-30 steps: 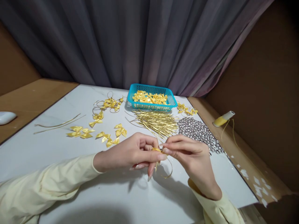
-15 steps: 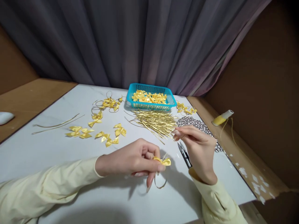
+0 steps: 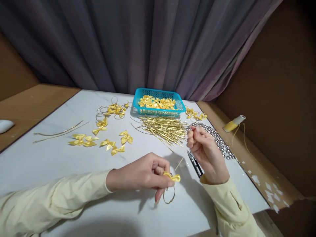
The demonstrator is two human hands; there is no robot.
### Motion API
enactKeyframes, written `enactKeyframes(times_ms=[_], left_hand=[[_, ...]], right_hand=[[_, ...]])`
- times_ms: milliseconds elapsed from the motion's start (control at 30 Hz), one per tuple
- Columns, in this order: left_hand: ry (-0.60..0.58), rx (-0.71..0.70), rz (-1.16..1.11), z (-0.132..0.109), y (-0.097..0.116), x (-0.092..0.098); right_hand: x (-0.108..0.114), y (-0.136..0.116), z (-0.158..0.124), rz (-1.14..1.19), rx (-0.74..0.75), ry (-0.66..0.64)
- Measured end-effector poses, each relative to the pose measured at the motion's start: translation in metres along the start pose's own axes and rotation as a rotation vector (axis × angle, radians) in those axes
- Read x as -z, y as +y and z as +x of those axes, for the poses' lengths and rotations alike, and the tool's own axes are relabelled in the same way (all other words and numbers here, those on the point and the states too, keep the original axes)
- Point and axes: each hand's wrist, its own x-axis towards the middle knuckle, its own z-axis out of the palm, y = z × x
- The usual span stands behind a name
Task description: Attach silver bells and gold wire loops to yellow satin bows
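My left hand [image 3: 145, 176] is closed in a pinch on a yellow ribbon bow [image 3: 176, 178]. A small silver bead [image 3: 171, 175] sits at the bow's middle. Below it hangs a loop of gold cord [image 3: 170, 202], and a thin gold strand [image 3: 179, 164] sticks up to the right. My right hand [image 3: 206, 149] is raised to the right, apart from the bow, thumb and fingertips pressed together; anything between them is too fine to make out. Black thread snips [image 3: 195, 164] lie beside my right wrist. The pile of gold cords [image 3: 164, 130] lies beyond both hands.
A blue basket [image 3: 182, 107] of yellow bows stands at the back. Silver beads [image 3: 223, 146] spread behind my right hand. Loose bows [image 3: 117, 149] and finished-looking looped bows [image 3: 116, 110] lie left of centre. A thread spool [image 3: 230, 126] rests on the brown surface at right.
My right hand has turned, with its fingers curling in and the fingertips rising. My left hand with the bow has dropped slightly, and more of the upright gold strand shows.
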Motion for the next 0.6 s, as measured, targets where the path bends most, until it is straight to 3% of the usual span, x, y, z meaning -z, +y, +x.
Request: enactKeyframes(times_ms=[267,600], left_hand=[[0.037,0.021,-0.077,0.003,-0.016,-0.003],[-0.004,0.077,-0.181,0.008,-0.02,-0.003]], right_hand=[[0.0,0.013,0.001,-0.027,-0.029,-0.098],[0.002,0.018,0.003,-0.103,-0.04,-0.057]])
